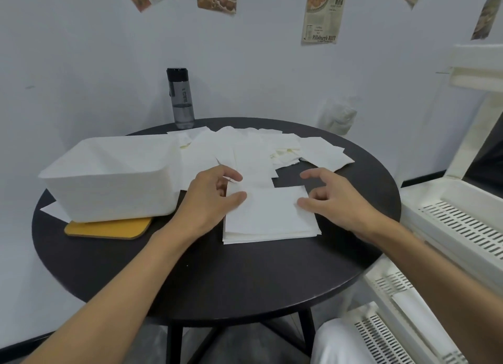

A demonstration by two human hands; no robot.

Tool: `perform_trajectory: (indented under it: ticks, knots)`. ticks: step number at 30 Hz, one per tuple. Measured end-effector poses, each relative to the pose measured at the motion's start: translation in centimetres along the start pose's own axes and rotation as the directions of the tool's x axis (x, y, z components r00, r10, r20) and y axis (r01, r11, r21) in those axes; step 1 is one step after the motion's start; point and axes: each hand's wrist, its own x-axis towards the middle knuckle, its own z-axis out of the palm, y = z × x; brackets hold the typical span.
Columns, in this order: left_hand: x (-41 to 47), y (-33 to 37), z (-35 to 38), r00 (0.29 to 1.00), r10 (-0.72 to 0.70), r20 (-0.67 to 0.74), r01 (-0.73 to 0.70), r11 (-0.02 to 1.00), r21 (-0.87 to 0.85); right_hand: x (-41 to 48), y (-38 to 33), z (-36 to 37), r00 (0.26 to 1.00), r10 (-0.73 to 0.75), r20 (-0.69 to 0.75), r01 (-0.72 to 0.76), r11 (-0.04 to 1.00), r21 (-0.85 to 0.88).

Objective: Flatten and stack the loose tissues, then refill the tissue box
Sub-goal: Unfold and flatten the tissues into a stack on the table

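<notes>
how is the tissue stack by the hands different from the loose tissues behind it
The tissue stack lies flat with edges roughly lined up; the loose tissues are scattered, overlapping at odd angles. The tissue stack sits nearest the person; the loose tissues lie farther back, toward the water bottle. Both are white and rest on the black round table.

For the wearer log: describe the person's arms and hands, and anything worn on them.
Both arms are bare: no sleeve shows on the left forearm or the right forearm. The left hand and right hand wear no gloves, and no watch or bracelet shows at either wrist. A small glint on one left finger may be a ring; too small to tell.
</notes>
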Motion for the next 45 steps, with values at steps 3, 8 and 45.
perform_trajectory:
  ticks: [3, 8, 45]
  knots:
    - [-0.3, 0.0, -0.1, 0.999, 0.032, 0.042, -0.037, 0.993, 0.113, 0.0, 0.3, 0.0, 0.999, -0.006, 0.053, 0.01, 0.997, -0.08]
    - [-0.9, 1.1, 0.2, 0.973, 0.125, 0.196, -0.187, 0.921, 0.343, 0.3, 0.6, -0.2, 0.997, -0.039, 0.06, 0.051, 0.974, -0.222]
    - [1.3, -0.2, 3.9, 0.895, 0.207, 0.395, -0.365, 0.849, 0.383, 9.6, 6.5, -6.0, 0.953, 0.028, -0.301, -0.156, 0.898, -0.412]
